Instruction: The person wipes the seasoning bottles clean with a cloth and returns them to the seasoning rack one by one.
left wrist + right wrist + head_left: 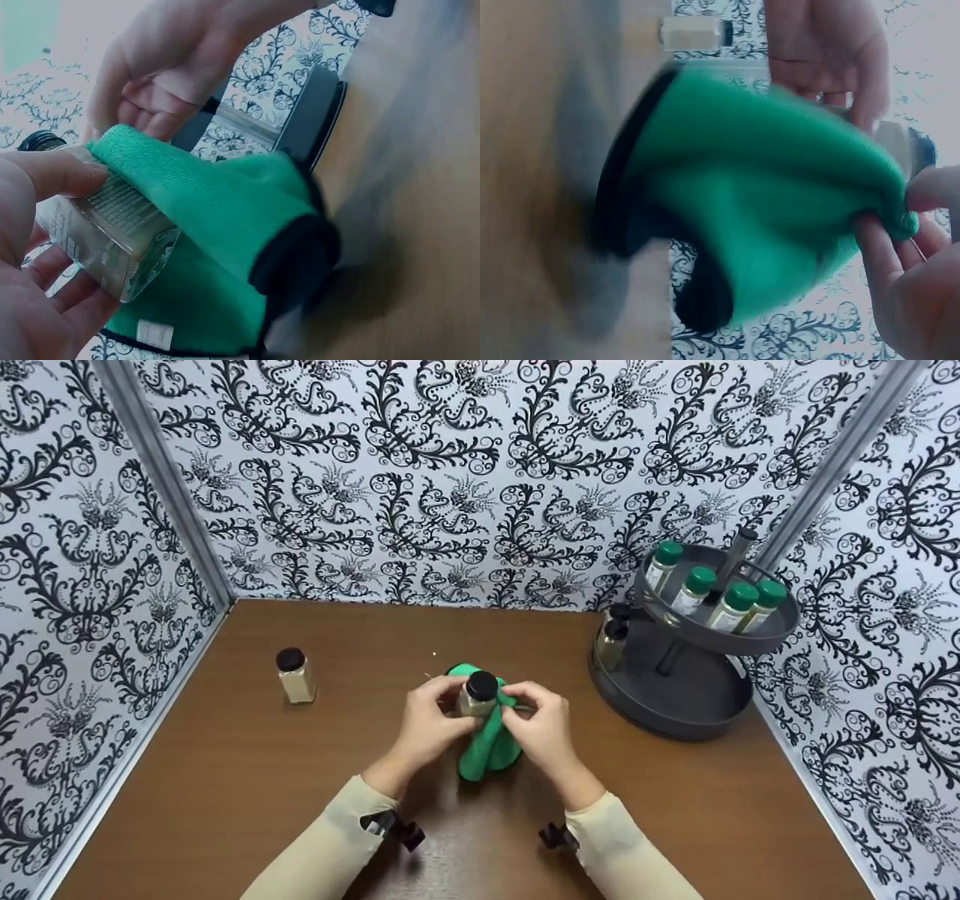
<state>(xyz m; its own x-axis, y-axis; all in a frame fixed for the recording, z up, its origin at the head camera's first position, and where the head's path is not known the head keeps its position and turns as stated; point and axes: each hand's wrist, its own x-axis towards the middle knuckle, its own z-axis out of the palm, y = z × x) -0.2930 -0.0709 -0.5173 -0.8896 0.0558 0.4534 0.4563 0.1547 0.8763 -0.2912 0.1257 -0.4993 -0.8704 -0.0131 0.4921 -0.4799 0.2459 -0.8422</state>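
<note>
One clear, square-sided, black-lidded jar sits lid-up, long axis near upright, gripped in my left hand; just to its right, my right hand pinches a green, black-edged fabric cloth that overlaps the jar's side.

And we're in a small booth here, looking more like a staged set than a real kitchen! Look at those walls, black scrollwork on white, meeting at grey metal posts in the corners. Below, a brown wood-look counter. The kitchen flavour? A two-tier rack, green-capped jars, a green cloth. And there, wrist cameras at both sleeves!
</note>
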